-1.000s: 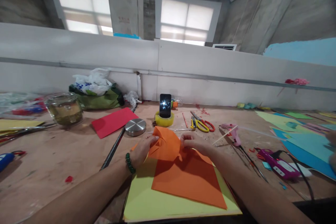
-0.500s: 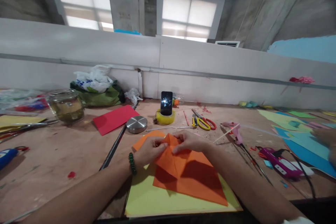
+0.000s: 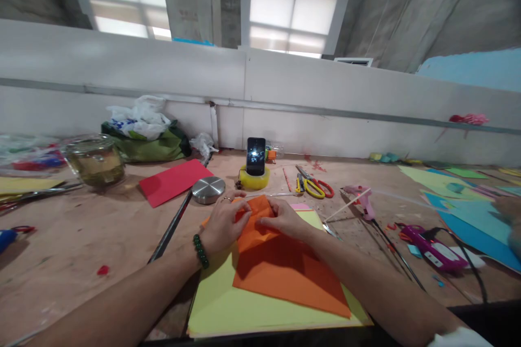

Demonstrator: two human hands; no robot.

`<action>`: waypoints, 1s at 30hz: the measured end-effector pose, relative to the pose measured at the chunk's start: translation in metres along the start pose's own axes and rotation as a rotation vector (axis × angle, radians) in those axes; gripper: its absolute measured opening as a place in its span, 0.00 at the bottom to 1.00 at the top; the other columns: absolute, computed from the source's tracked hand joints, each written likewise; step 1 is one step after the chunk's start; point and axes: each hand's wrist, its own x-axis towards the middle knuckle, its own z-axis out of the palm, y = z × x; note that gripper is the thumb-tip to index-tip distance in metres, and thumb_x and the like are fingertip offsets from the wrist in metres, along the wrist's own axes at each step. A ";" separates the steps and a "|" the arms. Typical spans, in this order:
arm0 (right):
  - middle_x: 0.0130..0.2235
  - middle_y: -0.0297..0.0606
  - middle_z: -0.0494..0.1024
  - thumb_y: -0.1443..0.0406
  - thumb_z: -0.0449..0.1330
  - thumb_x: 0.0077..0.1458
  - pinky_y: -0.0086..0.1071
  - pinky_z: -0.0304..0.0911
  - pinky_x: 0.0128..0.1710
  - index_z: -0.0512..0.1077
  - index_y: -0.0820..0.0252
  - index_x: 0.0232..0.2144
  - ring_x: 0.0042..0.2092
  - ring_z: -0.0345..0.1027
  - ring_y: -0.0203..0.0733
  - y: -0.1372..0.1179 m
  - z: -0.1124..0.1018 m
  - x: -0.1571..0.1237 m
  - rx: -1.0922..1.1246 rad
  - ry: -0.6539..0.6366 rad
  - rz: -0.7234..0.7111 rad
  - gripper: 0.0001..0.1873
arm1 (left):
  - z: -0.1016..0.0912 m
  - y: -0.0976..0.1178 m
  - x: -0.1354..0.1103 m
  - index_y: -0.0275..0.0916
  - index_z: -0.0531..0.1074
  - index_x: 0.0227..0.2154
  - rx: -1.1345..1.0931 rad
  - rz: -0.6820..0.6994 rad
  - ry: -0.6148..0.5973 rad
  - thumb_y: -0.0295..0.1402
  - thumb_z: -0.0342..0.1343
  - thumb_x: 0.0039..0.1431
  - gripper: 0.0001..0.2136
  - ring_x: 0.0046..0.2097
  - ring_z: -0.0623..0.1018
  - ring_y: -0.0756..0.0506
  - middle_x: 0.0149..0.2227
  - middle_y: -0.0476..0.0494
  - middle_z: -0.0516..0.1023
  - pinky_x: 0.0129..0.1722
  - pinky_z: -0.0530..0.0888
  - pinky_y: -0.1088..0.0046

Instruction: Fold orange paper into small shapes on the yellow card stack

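Note:
An orange paper sheet (image 3: 285, 265) lies on a stack of yellow-green paper (image 3: 220, 303) in front of me. Its far part is folded over towards me. My left hand (image 3: 223, 225), with a green bead bracelet at the wrist, presses fingers down on the fold's left side. My right hand (image 3: 285, 220) presses flat on the fold's right side. Both hands rest on the orange sheet with fingers extended and close together.
A phone (image 3: 256, 156) stands in a yellow tape roll. Nearby lie a round metal lid (image 3: 208, 190), red paper (image 3: 175, 181), a long metal ruler (image 3: 169, 233), scissors (image 3: 311, 185), a pink glue gun (image 3: 364, 200), a purple glue gun (image 3: 431, 244), a glass jar (image 3: 95, 160) and blue paper (image 3: 476, 217).
The raised far corner of the orange sheet has been brought down towards me and flattened. Both hands moved from pinching it in the air to pressing the fold.

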 end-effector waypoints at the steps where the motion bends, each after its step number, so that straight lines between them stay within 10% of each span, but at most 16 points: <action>1: 0.29 0.29 0.76 0.68 0.67 0.38 0.26 0.63 0.30 0.72 0.61 0.35 0.28 0.67 0.33 0.003 0.000 0.001 0.012 -0.002 -0.002 0.16 | -0.001 -0.001 0.002 0.41 0.72 0.22 -0.075 -0.046 0.018 0.31 0.55 0.51 0.05 0.50 0.71 0.38 0.41 0.41 0.75 0.54 0.63 0.55; 8: 0.30 0.31 0.79 0.66 0.71 0.34 0.29 0.66 0.32 0.76 0.61 0.35 0.29 0.71 0.36 0.015 -0.004 0.005 0.133 -0.049 0.105 0.20 | -0.009 -0.019 0.014 0.40 0.66 0.24 -0.327 -0.285 0.121 0.45 0.54 0.52 0.13 0.44 0.74 0.41 0.39 0.41 0.74 0.48 0.69 0.62; 14: 0.26 0.34 0.80 0.62 0.71 0.32 0.35 0.68 0.33 0.77 0.61 0.27 0.29 0.73 0.42 0.021 -0.006 0.013 0.245 0.251 -0.003 0.15 | -0.006 -0.011 0.012 0.40 0.66 0.39 -0.508 -0.486 0.160 0.50 0.58 0.51 0.20 0.43 0.77 0.44 0.41 0.42 0.75 0.40 0.74 0.68; 20: 0.24 0.31 0.77 0.62 0.69 0.35 0.32 0.66 0.32 0.74 0.60 0.24 0.28 0.70 0.38 0.021 0.000 0.011 0.212 0.335 -0.082 0.11 | 0.003 0.009 0.001 0.37 0.73 0.36 -0.873 -0.759 -0.223 0.38 0.65 0.44 0.16 0.41 0.79 0.40 0.38 0.40 0.80 0.36 0.77 0.68; 24: 0.26 0.30 0.75 0.68 0.67 0.35 0.29 0.64 0.30 0.73 0.60 0.25 0.28 0.68 0.36 0.016 0.005 0.004 0.110 0.320 -0.090 0.10 | -0.004 0.009 0.003 0.40 0.72 0.33 -0.801 -0.824 -0.249 0.32 0.57 0.46 0.08 0.42 0.78 0.42 0.37 0.45 0.80 0.37 0.76 0.70; 30: 0.23 0.28 0.72 0.62 0.70 0.38 0.28 0.63 0.29 0.71 0.60 0.37 0.28 0.69 0.36 0.010 -0.014 0.006 0.093 0.260 -0.002 0.21 | -0.031 -0.002 0.016 0.39 0.67 0.17 -0.532 -0.857 -0.606 0.33 0.63 0.40 0.10 0.25 0.71 0.49 0.19 0.54 0.69 0.25 0.68 0.76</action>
